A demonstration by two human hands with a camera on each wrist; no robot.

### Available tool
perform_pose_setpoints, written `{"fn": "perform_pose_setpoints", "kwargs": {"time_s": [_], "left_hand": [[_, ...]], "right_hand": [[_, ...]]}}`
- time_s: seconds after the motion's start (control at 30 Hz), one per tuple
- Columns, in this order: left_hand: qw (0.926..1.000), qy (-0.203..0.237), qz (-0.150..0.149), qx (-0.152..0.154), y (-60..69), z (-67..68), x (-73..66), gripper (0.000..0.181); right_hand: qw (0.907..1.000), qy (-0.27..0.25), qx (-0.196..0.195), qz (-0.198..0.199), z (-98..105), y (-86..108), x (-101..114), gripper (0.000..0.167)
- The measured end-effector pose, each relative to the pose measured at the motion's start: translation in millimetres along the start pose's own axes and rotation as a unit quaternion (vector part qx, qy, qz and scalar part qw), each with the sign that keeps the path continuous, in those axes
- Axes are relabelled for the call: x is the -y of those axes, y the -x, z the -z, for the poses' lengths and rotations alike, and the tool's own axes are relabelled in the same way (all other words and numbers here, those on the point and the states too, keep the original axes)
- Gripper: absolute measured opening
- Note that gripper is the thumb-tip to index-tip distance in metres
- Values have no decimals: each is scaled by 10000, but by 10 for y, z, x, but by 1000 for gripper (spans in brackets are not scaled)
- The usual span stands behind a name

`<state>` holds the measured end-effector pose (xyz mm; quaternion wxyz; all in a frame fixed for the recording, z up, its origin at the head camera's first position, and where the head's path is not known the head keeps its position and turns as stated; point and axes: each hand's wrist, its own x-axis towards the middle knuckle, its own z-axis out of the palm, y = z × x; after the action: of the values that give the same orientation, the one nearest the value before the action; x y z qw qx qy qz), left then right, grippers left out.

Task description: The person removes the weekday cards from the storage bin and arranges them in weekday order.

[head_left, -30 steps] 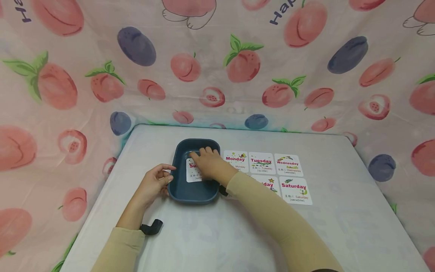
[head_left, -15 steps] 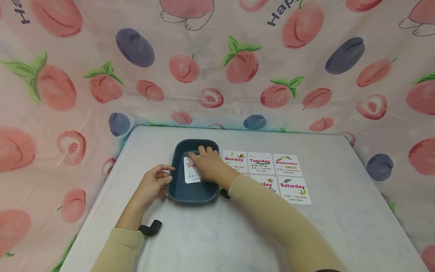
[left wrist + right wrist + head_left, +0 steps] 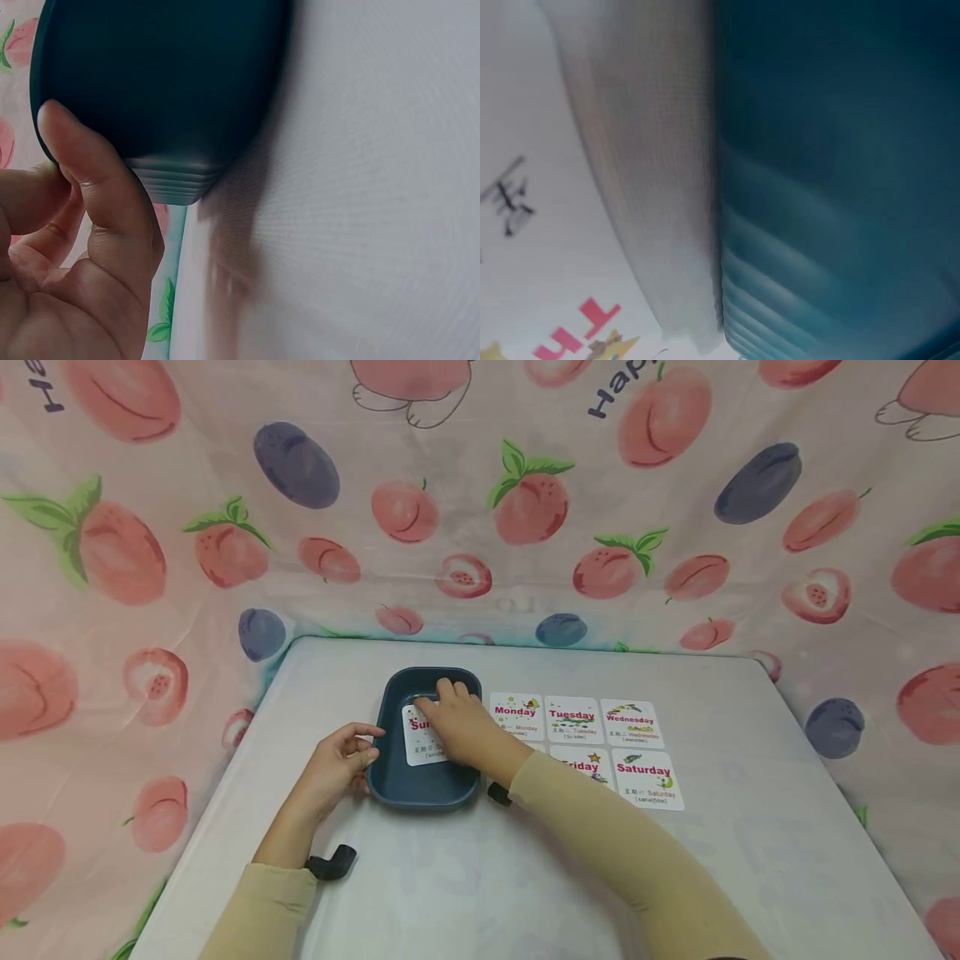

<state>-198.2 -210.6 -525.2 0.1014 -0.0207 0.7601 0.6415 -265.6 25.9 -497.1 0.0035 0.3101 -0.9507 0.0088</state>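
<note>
My left hand (image 3: 333, 772) grips the left rim of a dark blue tray (image 3: 423, 797). The left wrist view shows its thumb (image 3: 101, 184) against the outside of the tray wall. Inside the tray lies a white flash card marked Sunday (image 3: 418, 745), partly covered by my right hand (image 3: 468, 727). That hand reaches in over the right rim, its thumb by the card's far edge. Its fingertips are hidden, so a grip on the card cannot be made out. The right wrist view holds only the tray's outer wall (image 3: 817, 187) and a card, no fingers.
Right of the tray lie cards in two rows: Monday (image 3: 514, 714), Tuesday (image 3: 573, 718), Wednesday (image 3: 632, 722), then Friday (image 3: 585, 762) and Saturday (image 3: 647, 778). A Thursday card (image 3: 562, 337) is mostly under my right arm. A peach-print cloth (image 3: 465, 510) hangs behind the white table (image 3: 450, 893).
The Sunday card has shifted and turned slightly within the tray, under my right hand. My left hand keeps its hold on the rim. The whole head view has drifted a little.
</note>
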Motion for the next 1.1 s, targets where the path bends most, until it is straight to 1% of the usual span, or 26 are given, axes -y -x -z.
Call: {"fn": "perform_pose_setpoints", "kwargs": {"time_s": [0.3,0.53,0.73,0.87,0.93,1.1], "left_hand": [[10000,-39,27,-40,4,4,-4,37],[10000,-43,23,-66,-3,12,9,37],[10000,-37,31,-69,-2,14,13,36],[10000,-58,36,-67,1,10,5,36],[9999,-78,35,-62,1,7,0,36],[9999,-120,37,-60,-3,0,-6,36]], "right_hand": [[9997,-203,-136,18,29,30,-31,57],[9971,-686,-302,85,84,60,-53,58],[9918,-1242,-303,-90,137,92,-54,55],[9837,-1736,-447,-174,172,117,-75,49],[9770,-2044,-562,-217,185,135,-92,45],[9535,-2890,-779,-362,203,186,-132,41]]}}
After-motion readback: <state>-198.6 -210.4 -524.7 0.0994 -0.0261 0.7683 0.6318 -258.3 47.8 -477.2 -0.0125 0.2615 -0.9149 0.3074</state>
